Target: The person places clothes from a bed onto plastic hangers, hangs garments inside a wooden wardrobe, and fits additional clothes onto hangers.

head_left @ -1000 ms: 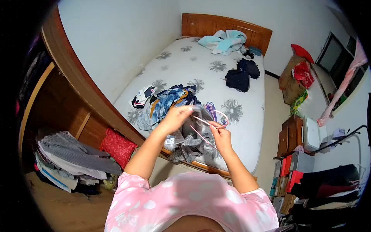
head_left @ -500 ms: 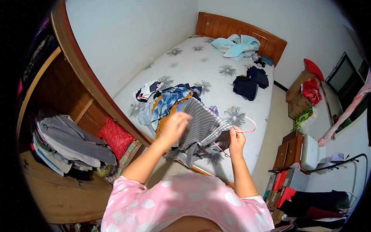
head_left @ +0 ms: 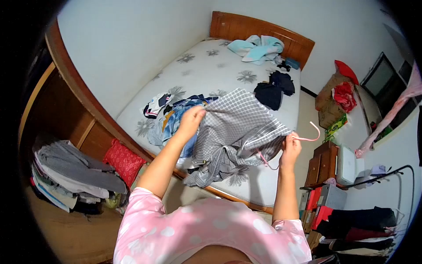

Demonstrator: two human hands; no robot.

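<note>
Head view: the left hand [head_left: 192,119] is pinched on the left edge of a grey patterned garment [head_left: 239,116], fingers closed on the cloth. The right hand [head_left: 291,147] is closed at the garment's right end, gripping it together with a pink hanger [head_left: 306,139]. The hook sticks out to the right, past the fist; part of the hanger's frame shows below the cloth, just left of that hand. Between the two hands the garment is spread out above the near end of the bed [head_left: 211,72], its lower part bunched and hanging in folds; whether those folds touch the mattress, I cannot tell.

Just beyond the left hand lies a clothes pile [head_left: 187,115], partly hidden by the garment, with a white top [head_left: 154,108] beside it. Farther up are dark clothes [head_left: 269,94], then a light blue blanket [head_left: 257,49] near the headboard [head_left: 263,34]. To the left, a wardrobe [head_left: 79,105] holds stacked clothes [head_left: 79,169] and a red cushion [head_left: 125,162]. To the right, dark clothing [head_left: 358,224] hangs near some boxes [head_left: 333,196].
</note>
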